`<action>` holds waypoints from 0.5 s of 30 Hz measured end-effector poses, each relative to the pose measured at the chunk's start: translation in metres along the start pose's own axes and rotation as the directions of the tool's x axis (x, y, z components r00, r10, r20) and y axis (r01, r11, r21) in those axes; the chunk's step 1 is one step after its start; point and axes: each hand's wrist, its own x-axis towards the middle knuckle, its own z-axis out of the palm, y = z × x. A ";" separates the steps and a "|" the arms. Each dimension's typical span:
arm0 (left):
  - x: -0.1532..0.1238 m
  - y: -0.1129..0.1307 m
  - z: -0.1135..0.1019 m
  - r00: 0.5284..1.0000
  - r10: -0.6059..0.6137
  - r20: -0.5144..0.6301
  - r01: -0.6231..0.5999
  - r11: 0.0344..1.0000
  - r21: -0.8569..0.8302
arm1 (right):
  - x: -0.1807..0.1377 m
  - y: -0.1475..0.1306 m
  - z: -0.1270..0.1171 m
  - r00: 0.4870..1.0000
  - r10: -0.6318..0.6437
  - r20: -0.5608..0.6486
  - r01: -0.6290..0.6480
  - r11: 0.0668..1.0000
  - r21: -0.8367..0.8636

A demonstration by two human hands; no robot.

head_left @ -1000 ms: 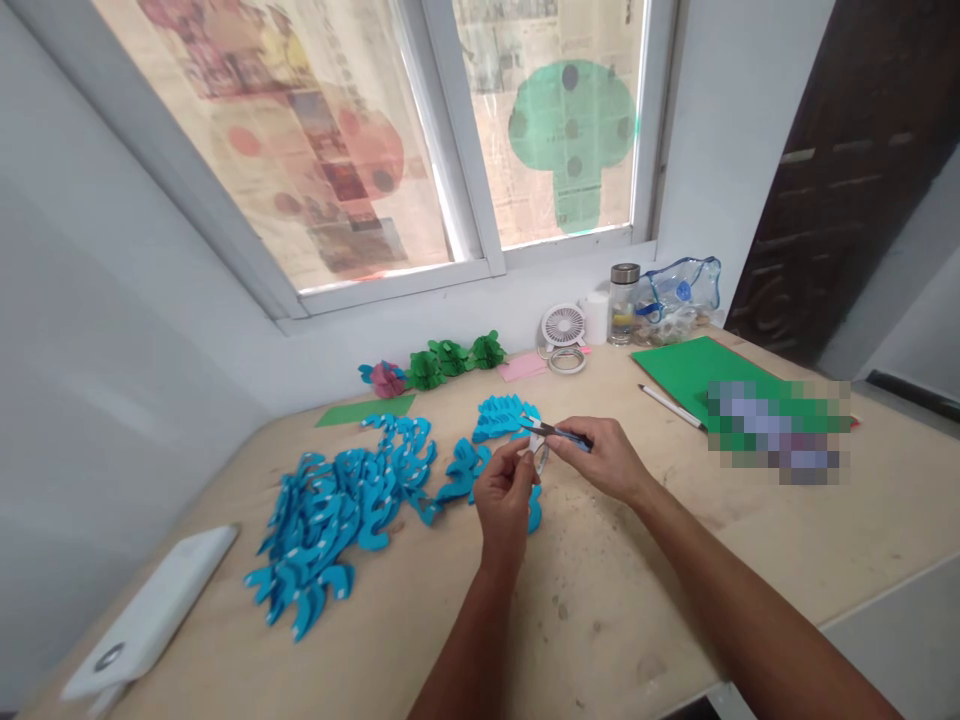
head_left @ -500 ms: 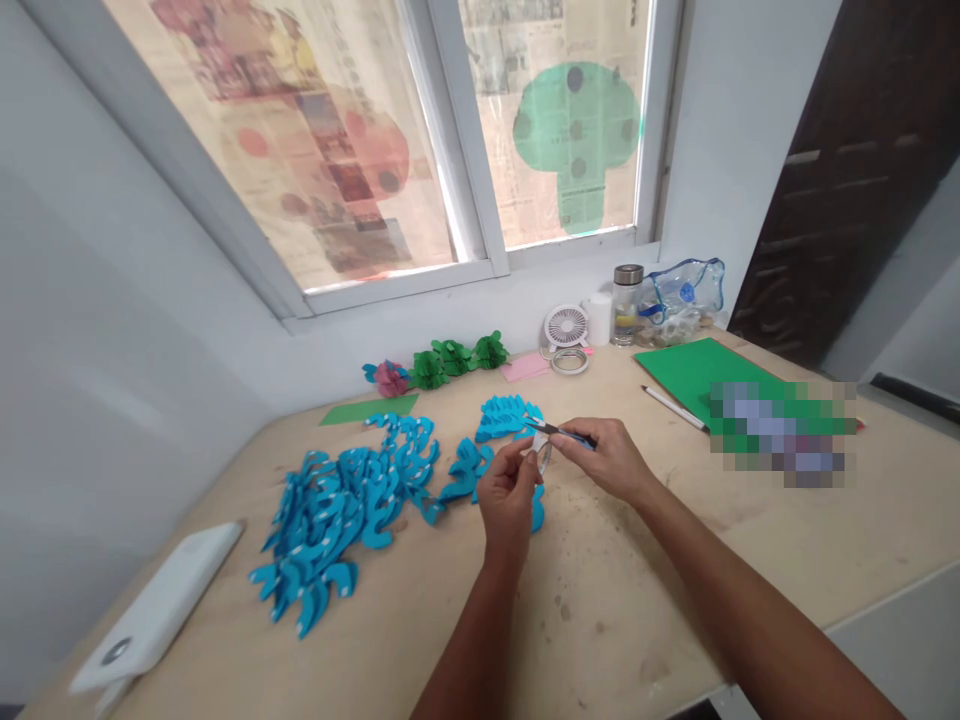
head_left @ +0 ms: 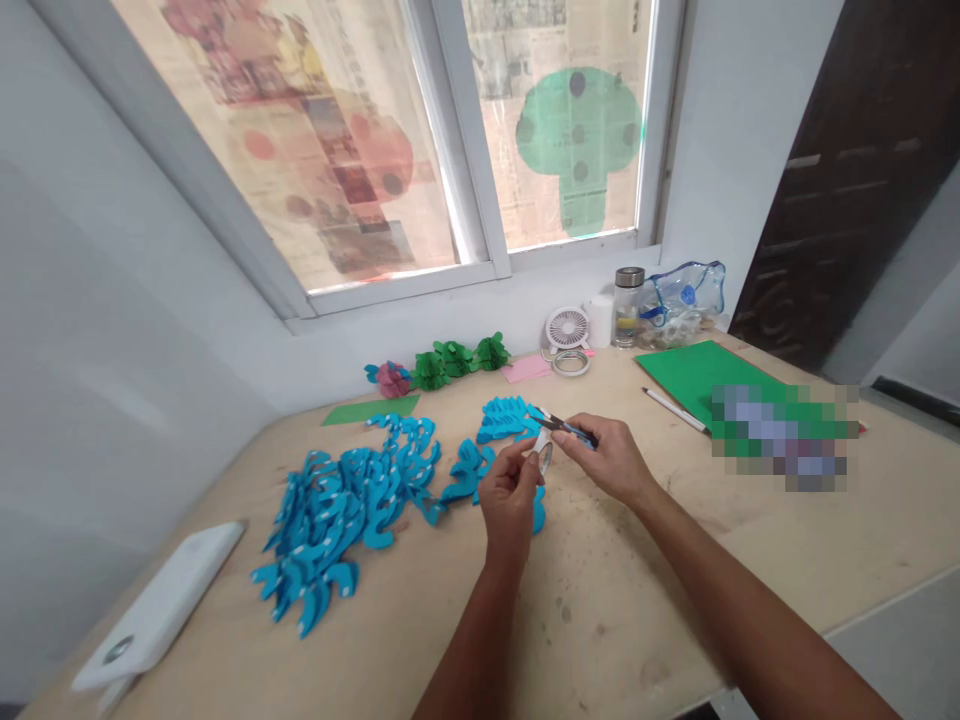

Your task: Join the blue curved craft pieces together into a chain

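1. Left hand [head_left: 510, 492]: thumb and fingertips pinched together on a small roll of white tape [head_left: 547, 459]. Roll held above the tabletop [head_left: 600, 590], near the middle of the view, its ring tilted on edge.
2. Right hand [head_left: 606, 450]: fingers clamped on the scissors [head_left: 553, 425]. Blades point leftward, just above the tape and close to the left fingertips. Small white bit at the blades; too small to tell whether it touches them.
3. Blue paper pieces [head_left: 322, 515], curved and marked with white patches: large overlapping heap left of the left hand. Smaller blue cluster [head_left: 466, 470] just beside that hand; row of blue folds [head_left: 502, 420] behind the scissors.
4. Back edge, along the wall: pink paper flower [head_left: 392, 379] with blue parts, then green paper flowers [head_left: 454, 358]. Green strip [head_left: 371, 409] lies flat in front of the pink flower.
5. Farther right: pink paper [head_left: 526, 368], small white fan [head_left: 568, 327] upright, second tape roll [head_left: 571, 374] lying flat before it, lidded bottle [head_left: 628, 320], clear bag [head_left: 686, 290] with blue trim.
6. Right side: green sheet [head_left: 701, 370]; white pencil [head_left: 673, 409] beside its left edge; blurred object on the sheet, identity unreadable.
7. Near left corner: white slab-shaped device [head_left: 161, 605].
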 end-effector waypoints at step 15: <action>-0.001 0.004 0.002 0.999 -0.043 0.016 0.045 0.988 -0.148 | -0.001 0.001 0.002 0.996 0.015 0.090 -0.022 0.997 0.076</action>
